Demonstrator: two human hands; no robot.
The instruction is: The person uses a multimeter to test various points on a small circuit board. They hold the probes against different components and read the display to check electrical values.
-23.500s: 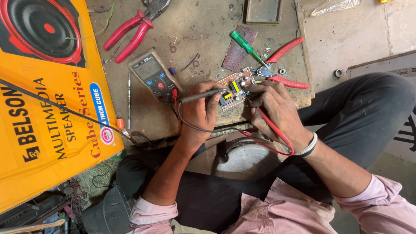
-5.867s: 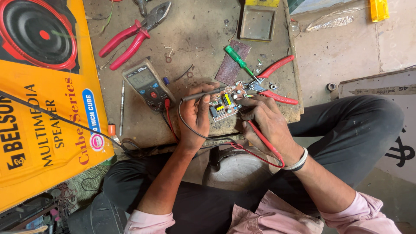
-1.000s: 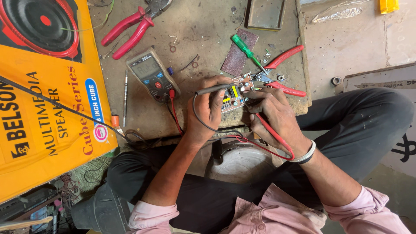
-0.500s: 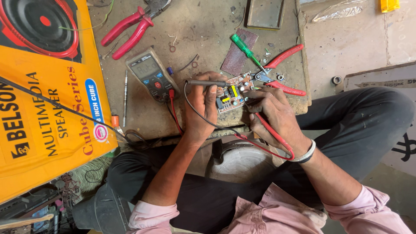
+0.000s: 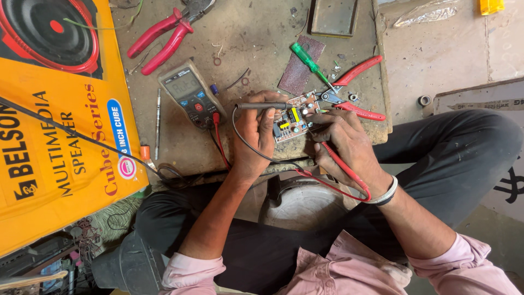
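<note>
Nearest, the left hand [image 5: 256,134] pinches a black probe [image 5: 262,106] between thumb and fingers, the probe lying sideways over the left edge of a small circuit board [image 5: 292,119]. Just right of it, the right hand [image 5: 344,142] has its fingers pressed together around a red probe [image 5: 341,164], tip on the board. The board rests on the near edge of the worn table [image 5: 251,33]. Farther left lies a grey multimeter [image 5: 188,94]. Beyond the board are a green screwdriver [image 5: 305,59] and red-handled pliers [image 5: 355,93].
</note>
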